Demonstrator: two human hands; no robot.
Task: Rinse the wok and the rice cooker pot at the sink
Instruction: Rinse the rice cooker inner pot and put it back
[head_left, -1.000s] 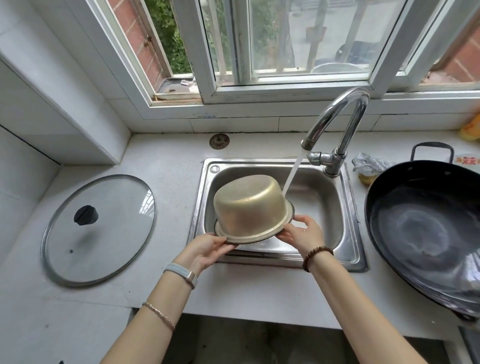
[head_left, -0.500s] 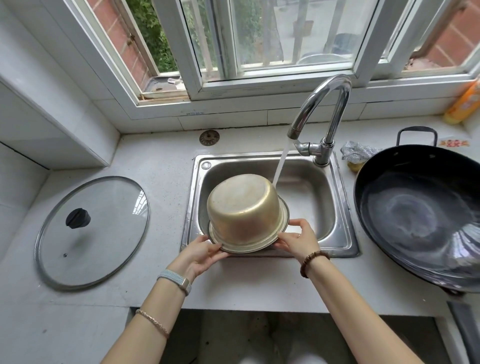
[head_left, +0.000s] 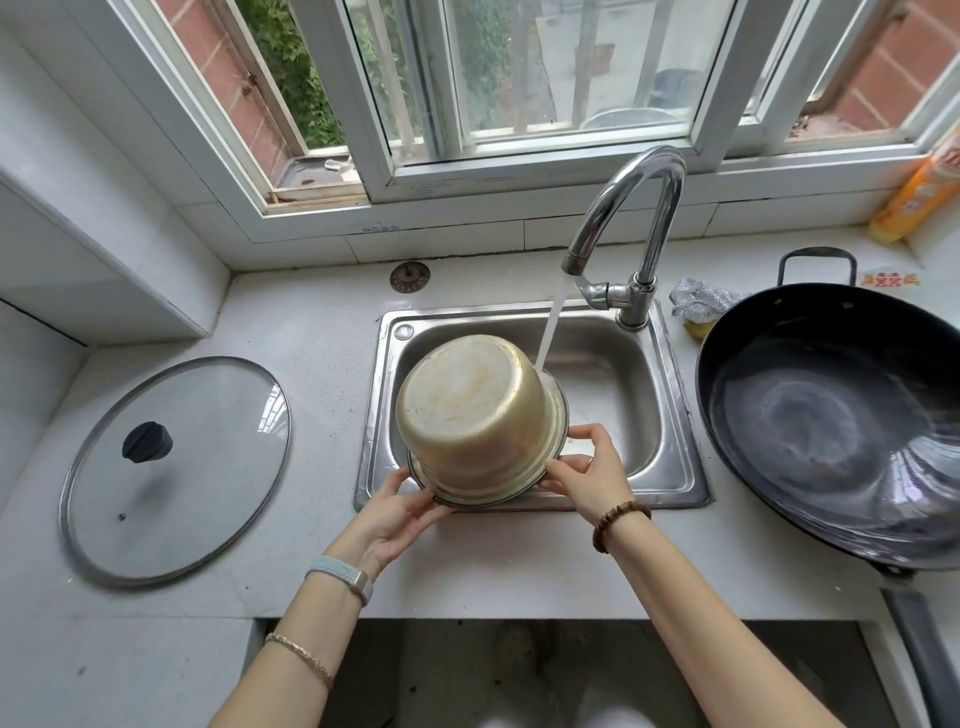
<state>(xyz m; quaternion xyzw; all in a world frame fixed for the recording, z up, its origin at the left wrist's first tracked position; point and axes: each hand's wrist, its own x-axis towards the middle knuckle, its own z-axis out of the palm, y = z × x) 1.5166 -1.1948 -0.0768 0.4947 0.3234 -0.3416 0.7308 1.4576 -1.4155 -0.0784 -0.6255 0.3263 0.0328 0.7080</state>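
Here your left hand (head_left: 396, 512) and right hand (head_left: 587, 480) gripped the rice cooker pot (head_left: 475, 415) by its rim. Its base faced you, above the sink's (head_left: 678, 415) front edge.

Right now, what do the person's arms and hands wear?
Both arms are bare, with no sleeves in view. Just behind the left hand sits a pale woven band with a metal clasp, and higher up a thin gold-toned chain bracelet. Behind the right hand is a brown beaded bracelet.

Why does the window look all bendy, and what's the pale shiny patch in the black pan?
Head view: the wide-angle lens bows the window frame and counter edge; same view, daylight from the window reflects as pale glare inside the wok and on the tap.
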